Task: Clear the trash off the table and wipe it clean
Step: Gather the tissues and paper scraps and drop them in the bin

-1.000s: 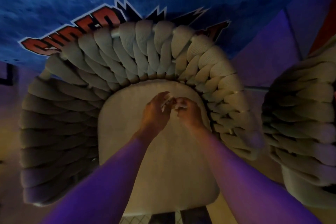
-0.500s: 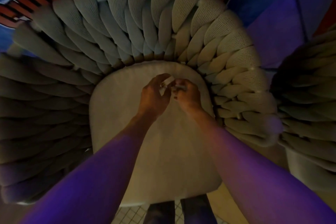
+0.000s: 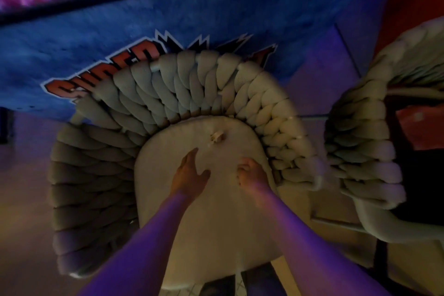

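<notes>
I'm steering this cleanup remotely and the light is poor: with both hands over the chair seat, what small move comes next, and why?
Probably reach the left hand forward and pinch up the small pale scrap near the back of the seat cushion. It lies loose beyond both hands, untouched, and the left hand is open with fingers aimed that way. The right hand looks curled; whether it holds anything is unclear.

The chair's woven back (image 3: 192,84) covers the middle of the orange lettering (image 3: 101,74) in the upper left, so the word cannot be read. The small pale scrap (image 3: 217,137) on the seat cushion (image 3: 216,223) is too small and dim to identify, perhaps crumpled paper. The right hand (image 3: 252,175) is blurred; its curled fingers hide the palm. A second chair (image 3: 374,142) is cut off at the right edge.
</notes>
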Tool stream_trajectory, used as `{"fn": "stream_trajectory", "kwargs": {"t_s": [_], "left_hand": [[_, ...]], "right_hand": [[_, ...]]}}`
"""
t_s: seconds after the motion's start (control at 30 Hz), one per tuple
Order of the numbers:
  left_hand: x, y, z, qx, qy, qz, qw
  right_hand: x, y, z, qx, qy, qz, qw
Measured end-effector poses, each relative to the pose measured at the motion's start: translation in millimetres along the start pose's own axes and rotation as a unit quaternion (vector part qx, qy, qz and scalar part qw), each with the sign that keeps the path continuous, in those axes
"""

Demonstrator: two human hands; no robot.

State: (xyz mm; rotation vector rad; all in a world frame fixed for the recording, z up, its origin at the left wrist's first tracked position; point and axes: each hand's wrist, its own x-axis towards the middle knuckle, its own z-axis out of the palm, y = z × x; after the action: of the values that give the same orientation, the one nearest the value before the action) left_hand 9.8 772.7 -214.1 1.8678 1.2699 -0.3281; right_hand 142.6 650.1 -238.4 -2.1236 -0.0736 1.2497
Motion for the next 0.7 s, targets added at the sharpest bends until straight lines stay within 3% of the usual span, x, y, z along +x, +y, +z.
{"fn": "stream_trajectory", "kwargs": {"t_s": [0.17,0.5,0.7], "left_hand": [[-56,14,-20,-0.017,-0.001,0.022,1.0],[-156,53,-40,0.036,-0.015,0.088,0.995],[-198,86,-25,0.057,-0.04,0.175,0.982]], "right_hand": [[-67,-3,-26,-0.021,0.001,0.007,1.0],[-194,1,-78,-0.073,0.049,-0.074,0.993],[-251,19,-106,-0.008,0.068,-0.11,0.992]]}}
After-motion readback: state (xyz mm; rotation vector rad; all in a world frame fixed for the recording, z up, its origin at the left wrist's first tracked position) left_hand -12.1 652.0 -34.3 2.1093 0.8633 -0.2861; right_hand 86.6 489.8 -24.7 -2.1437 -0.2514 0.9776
